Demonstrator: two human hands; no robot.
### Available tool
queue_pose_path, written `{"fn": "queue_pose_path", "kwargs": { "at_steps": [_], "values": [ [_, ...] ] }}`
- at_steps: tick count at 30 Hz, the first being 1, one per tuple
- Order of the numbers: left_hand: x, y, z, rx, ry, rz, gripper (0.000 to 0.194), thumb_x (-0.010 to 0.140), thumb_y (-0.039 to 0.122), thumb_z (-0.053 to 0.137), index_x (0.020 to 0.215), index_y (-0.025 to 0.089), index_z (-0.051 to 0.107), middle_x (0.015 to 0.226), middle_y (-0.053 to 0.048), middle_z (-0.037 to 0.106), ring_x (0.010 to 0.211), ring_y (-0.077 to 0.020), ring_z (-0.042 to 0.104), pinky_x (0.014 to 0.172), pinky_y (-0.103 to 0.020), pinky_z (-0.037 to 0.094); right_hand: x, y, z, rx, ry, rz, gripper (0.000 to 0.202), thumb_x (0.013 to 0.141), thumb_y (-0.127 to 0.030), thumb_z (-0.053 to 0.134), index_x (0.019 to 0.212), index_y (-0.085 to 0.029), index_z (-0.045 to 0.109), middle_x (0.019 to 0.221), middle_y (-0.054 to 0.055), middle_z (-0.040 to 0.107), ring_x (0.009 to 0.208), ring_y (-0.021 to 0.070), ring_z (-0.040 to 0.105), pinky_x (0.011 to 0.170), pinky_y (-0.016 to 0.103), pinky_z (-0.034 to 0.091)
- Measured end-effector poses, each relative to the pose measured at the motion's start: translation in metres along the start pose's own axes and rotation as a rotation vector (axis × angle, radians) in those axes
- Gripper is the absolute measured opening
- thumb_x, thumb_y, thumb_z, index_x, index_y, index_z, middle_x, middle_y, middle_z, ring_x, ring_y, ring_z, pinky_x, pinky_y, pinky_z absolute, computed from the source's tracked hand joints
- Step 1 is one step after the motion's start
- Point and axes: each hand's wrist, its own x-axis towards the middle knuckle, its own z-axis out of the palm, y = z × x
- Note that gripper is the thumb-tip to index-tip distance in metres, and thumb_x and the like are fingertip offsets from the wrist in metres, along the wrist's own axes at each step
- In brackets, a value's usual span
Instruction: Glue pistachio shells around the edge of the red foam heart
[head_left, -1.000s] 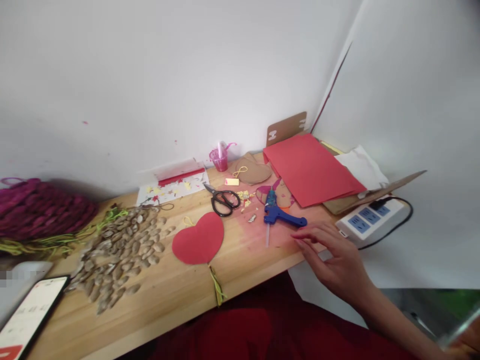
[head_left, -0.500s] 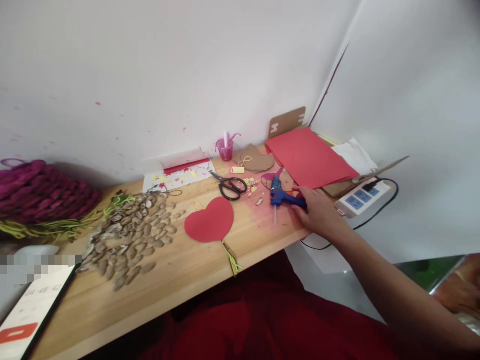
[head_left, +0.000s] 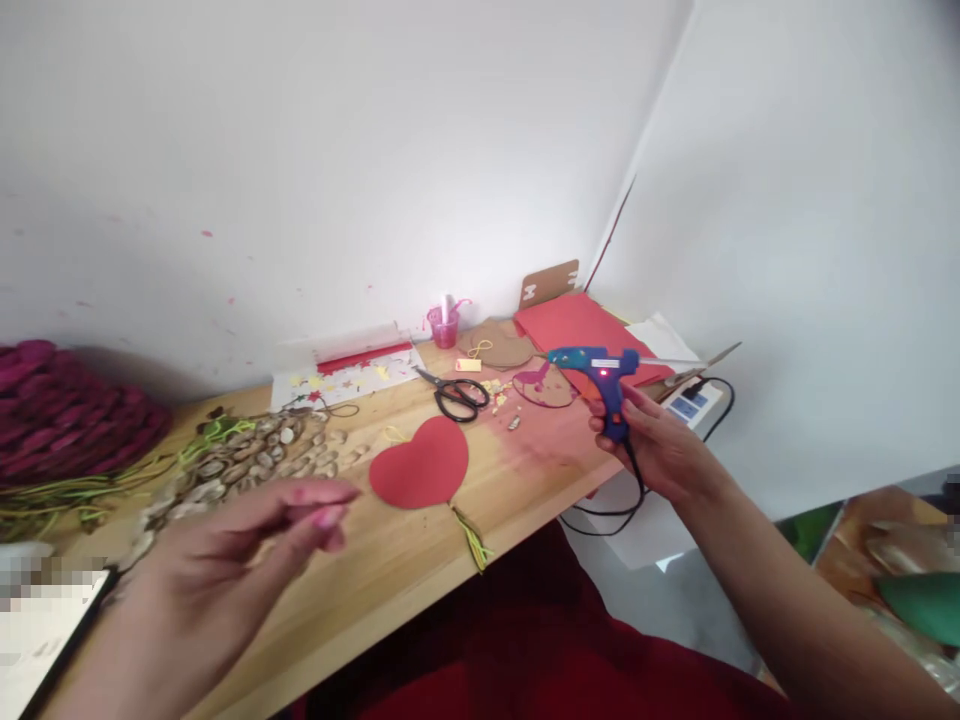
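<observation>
My right hand point(head_left: 649, 440) is wrapped round the handle of a blue glue gun point(head_left: 600, 365), lifted above the table's right part, with its nozzle pointing left and a small red light lit. A clear glue stick juts from its back. My left hand point(head_left: 247, 560) hovers over the left part of the table, thumb and fingertips close together; whatever may be between them is too small to make out. Right of it lies a red paper heart point(head_left: 420, 465) with a yellow loop and a yellow-green tassel point(head_left: 472, 540). Behind the heart are black scissors point(head_left: 461, 398).
Shells point(head_left: 247, 455) are heaped behind my left hand. A woven purple bundle point(head_left: 75, 410) stands far left, a pink cup point(head_left: 444, 325) by the wall. Red paper point(head_left: 570, 318) and a power strip point(head_left: 690, 402) are at right; the gun's cable hangs past the edge.
My right hand has picked up the glue gun from the table and turned its nozzle to the left. My left hand has come into view at the lower left. The view has shifted slightly.
</observation>
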Motion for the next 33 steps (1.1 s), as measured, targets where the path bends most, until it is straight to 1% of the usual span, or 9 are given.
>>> {"fn": "queue_pose_path", "kwargs": {
  "at_steps": [3,5,7,10,13,18,22,28,33],
  "values": [
    [0.0,0.019,0.026,-0.087,-0.17,0.063,0.023,0.092,0.044,0.062,0.083,0.028,0.076,0.07,0.0,0.072,0.059,-0.0169,0.067,0.053,-0.028,0.056,-0.016,-0.001,0.016,0.156,-0.081,0.105,0.032,0.08,-0.053,0.07,0.097,-0.027,0.064,0.079,0.003,0.063,0.067,0.021,0.061,0.053,0.035,0.05],
    [-0.007,0.023,0.04,-0.026,-0.317,0.148,0.032,0.094,0.042,0.061,0.07,0.023,0.069,0.066,-0.002,0.067,0.062,-0.0159,0.064,0.057,-0.027,0.055,-0.022,0.004,0.028,0.216,-0.138,0.186,0.032,0.083,-0.052,0.069,0.097,-0.024,0.068,0.067,-0.001,0.052,0.056,0.0167,0.052,0.047,0.031,0.043],
    [-0.015,0.02,0.051,0.006,-0.368,0.199,0.035,0.098,0.036,0.056,0.068,0.021,0.067,0.074,-0.004,0.067,0.069,-0.0159,0.065,0.064,-0.028,0.055,-0.025,0.011,0.039,0.25,-0.176,0.246,0.029,0.085,-0.046,0.071,0.101,-0.022,0.069,0.06,-0.005,0.043,0.049,0.0128,0.043,0.043,0.027,0.036],
    [-0.02,0.009,0.062,0.069,-0.311,0.286,0.023,0.1,0.021,0.05,0.105,0.023,0.073,0.116,-0.01,0.068,0.105,-0.0205,0.065,0.089,-0.034,0.057,-0.027,0.016,0.054,0.271,-0.171,0.299,0.029,0.084,-0.039,0.075,0.104,-0.019,0.071,0.056,-0.007,0.041,0.048,0.0109,0.042,0.043,0.026,0.035],
    [-0.019,-0.002,0.071,0.158,-0.236,0.349,0.034,0.098,0.014,0.049,0.125,0.025,0.066,0.129,-0.012,0.062,0.122,-0.0246,0.058,0.102,-0.043,0.052,-0.025,0.016,0.067,0.278,-0.166,0.335,0.03,0.082,-0.041,0.078,0.103,-0.019,0.074,0.057,-0.005,0.049,0.051,0.0113,0.049,0.046,0.025,0.041],
    [-0.007,-0.007,0.086,0.29,-0.202,0.306,0.031,0.095,0.02,0.058,0.126,0.02,0.064,0.133,-0.016,0.058,0.127,-0.0317,0.053,0.105,-0.053,0.05,-0.013,0.018,0.086,0.275,-0.164,0.35,0.029,0.079,-0.046,0.081,0.1,-0.026,0.078,0.091,0.005,0.074,0.086,0.0203,0.072,0.062,0.027,0.057],
    [0.002,-0.009,0.095,0.395,-0.19,0.204,0.046,0.091,0.031,0.068,0.133,0.016,0.059,0.144,-0.021,0.05,0.137,-0.0387,0.043,0.11,-0.06,0.044,0.001,0.028,0.103,0.29,-0.15,0.325,0.03,0.076,-0.049,0.083,0.097,-0.029,0.079,0.118,0.005,0.074,0.11,0.026,0.069,0.078,0.033,0.061],
    [0.005,-0.017,0.099,0.435,-0.215,0.097,0.057,0.088,0.038,0.071,0.139,0.019,0.056,0.151,-0.021,0.042,0.142,-0.0416,0.037,0.11,-0.063,0.042,0.013,0.036,0.124,0.344,-0.169,0.335,0.03,0.076,-0.05,0.082,0.097,-0.03,0.078,0.118,0.003,0.076,0.115,0.0266,0.068,0.092,0.038,0.059],
    [0.003,-0.027,0.097,0.362,-0.162,0.167,0.05,0.091,0.039,0.068,0.135,0.019,0.058,0.145,-0.019,0.048,0.138,-0.0368,0.042,0.113,-0.058,0.041,0.004,0.03,0.124,0.363,-0.165,0.384,0.027,0.071,-0.051,0.086,0.086,-0.03,0.078,0.106,0.002,0.079,0.106,0.0255,0.072,0.092,0.039,0.059]
  ]
}}
